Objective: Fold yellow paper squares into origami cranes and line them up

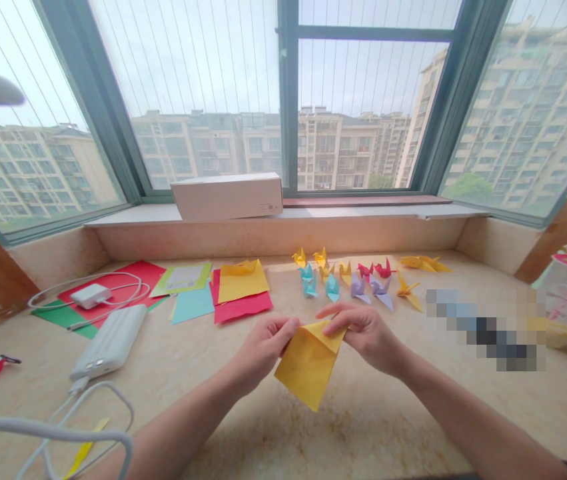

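Two hands share one yellow paper sheet [308, 367] over the tabletop [363, 427]. The left hand [263, 347] pinches its upper left corner between thumb and fingers. The right hand [366, 333] pinches the folded flap at the top edge. The sheet hangs between them like a diamond, its long axis running from the fingers down toward the person, with both hands equally near. Just beyond stands a row of paper cranes [348, 277].

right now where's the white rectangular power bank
Head view, left side: the white rectangular power bank lies on the stone ledge, just in front of the white charger.
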The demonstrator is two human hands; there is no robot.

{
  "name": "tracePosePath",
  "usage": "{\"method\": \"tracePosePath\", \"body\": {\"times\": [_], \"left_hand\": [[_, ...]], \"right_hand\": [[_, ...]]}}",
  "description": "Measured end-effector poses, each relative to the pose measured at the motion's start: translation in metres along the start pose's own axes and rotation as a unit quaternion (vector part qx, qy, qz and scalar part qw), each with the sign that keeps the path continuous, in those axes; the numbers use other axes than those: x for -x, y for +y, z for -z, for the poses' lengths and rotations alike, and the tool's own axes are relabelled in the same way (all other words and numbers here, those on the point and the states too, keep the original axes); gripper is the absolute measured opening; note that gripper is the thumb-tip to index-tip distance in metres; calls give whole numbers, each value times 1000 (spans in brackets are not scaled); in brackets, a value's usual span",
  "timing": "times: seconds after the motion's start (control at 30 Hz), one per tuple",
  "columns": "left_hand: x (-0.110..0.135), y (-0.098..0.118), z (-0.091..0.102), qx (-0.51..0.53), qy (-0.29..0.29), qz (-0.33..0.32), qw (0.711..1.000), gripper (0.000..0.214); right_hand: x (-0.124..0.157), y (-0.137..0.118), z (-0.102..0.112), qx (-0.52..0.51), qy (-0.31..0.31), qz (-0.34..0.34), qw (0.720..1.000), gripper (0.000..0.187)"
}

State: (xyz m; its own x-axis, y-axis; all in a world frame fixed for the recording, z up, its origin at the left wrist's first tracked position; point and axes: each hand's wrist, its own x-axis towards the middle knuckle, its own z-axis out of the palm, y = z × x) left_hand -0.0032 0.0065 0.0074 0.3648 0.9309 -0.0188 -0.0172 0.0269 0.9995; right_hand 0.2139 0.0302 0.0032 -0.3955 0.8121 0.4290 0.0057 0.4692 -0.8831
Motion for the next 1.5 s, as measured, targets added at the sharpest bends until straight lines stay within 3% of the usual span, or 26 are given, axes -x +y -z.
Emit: {"method": "tracePosePath", "body": {"times": [0.23, 0.37, 0.5, 0.57, 0.63, 0.8, 1.0, 1.23, 1.5], "left_hand": [[4, 4, -2, -19, -1, 5, 1000, 38], [2, 4, -1, -35, 51, -19, 998, 35], [-1, 3, 0, -30, 120, -41, 992, 36], [-1, 3, 0, -17, 122, -48, 991, 34], [-1, 2, 0, -11, 108, -54, 993, 33], [-1, -3, -4, -38, 51, -44, 997, 34], [-1, -10, -8, -86, -2, -24, 996, 40], [3, -8, -7, -169, -50, -17, 984, 45], [4, -7, -8, -197, -63, -11, 978, 45]], "right_hand": [[3, -1, -1, 5, -56, -6, 998, 23], [2, -4, 2, -13, -12, -10, 1000, 23], [-1, -4, 0, -83, 32, -61, 994, 55], [-2, -3, -5, -118, 13, -96, 988, 76], [-2, -1, -11, -144, -5, -118, 982, 83], [-3, 3, -19, -166, 34, -122, 978, 66], [-3, 3, -20, -131, -4, -116, 985, 35], [-2, 0, -20, -52, 93, -91, 990, 43], [1, -6, -19, -26, 140, -67, 988, 37]]}}
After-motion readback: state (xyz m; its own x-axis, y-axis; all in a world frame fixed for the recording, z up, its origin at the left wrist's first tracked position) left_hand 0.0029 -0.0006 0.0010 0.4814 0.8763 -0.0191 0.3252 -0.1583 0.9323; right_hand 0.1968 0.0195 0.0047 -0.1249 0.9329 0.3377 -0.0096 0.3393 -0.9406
